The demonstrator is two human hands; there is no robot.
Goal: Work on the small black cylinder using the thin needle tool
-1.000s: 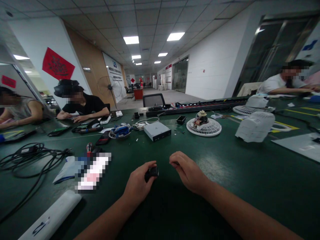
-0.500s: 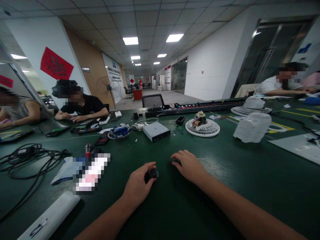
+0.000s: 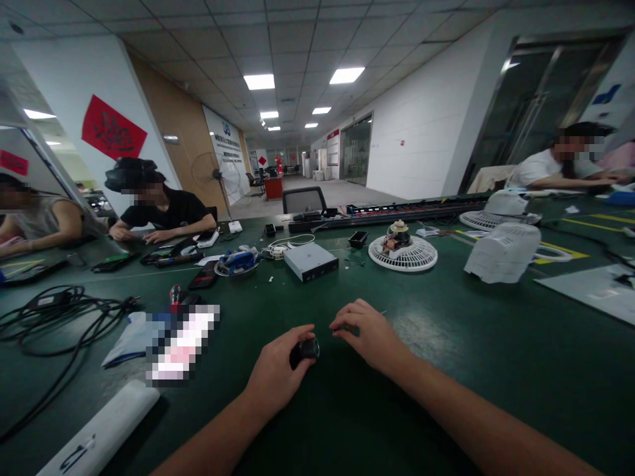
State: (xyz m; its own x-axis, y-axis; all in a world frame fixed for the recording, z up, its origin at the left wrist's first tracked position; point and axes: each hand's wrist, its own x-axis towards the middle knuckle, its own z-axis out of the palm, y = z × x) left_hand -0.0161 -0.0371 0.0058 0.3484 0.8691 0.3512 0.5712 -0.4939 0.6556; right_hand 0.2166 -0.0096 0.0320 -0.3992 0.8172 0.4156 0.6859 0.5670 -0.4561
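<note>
A small black cylinder with a shiny rim is held in my left hand, thumb and fingers curled around it, just above the green table. Close by on the right, my right hand has its thumb and fingertips pinched together towards the cylinder's rimmed end, a short gap away. Whatever is between those fingertips is too small to make out. Behind the right hand, a short bit of a thin metal rod shows; the hand hides the rest.
A grey box-shaped drive, a black tray and a white fan grille with a motor stand ahead. Cables, a red-handled tool and a long white case lie left. A white housing stands right. Other people sit across the table.
My right hand has moved left, closer to the cylinder, and its fingers now pinch. The dark object under it is hidden from sight. My left hand has shifted slightly right with the cylinder.
</note>
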